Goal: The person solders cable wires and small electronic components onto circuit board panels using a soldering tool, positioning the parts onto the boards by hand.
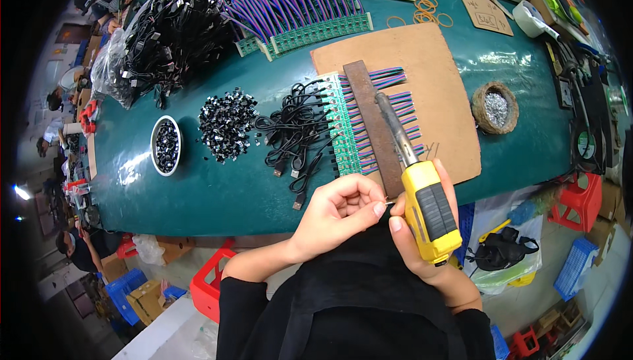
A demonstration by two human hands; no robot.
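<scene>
My right hand (417,260) is wrapped round a yellow and black soldering gun (432,211), whose metal barrel points away over the work. My left hand (336,213) pinches in front of me, its fingertips almost meeting those of the right. A thin silvery piece, like a wire end (390,203), shows between them; its full shape is hidden. Just beyond lies a row of green circuit boards (345,129) with bundles of coloured wires (402,106). A rusty metal bar (369,113) rests across these wires. Black USB cables (297,129) lie at the boards' left side.
Under the bar is a brown board (452,90). Left of the cables are a heap of small connectors (227,122) and a white bowl (155,146) of similar parts. A round holder with metal shavings (496,111) stands right. Bundled black cables (178,37) and wired boards (323,33) lie behind.
</scene>
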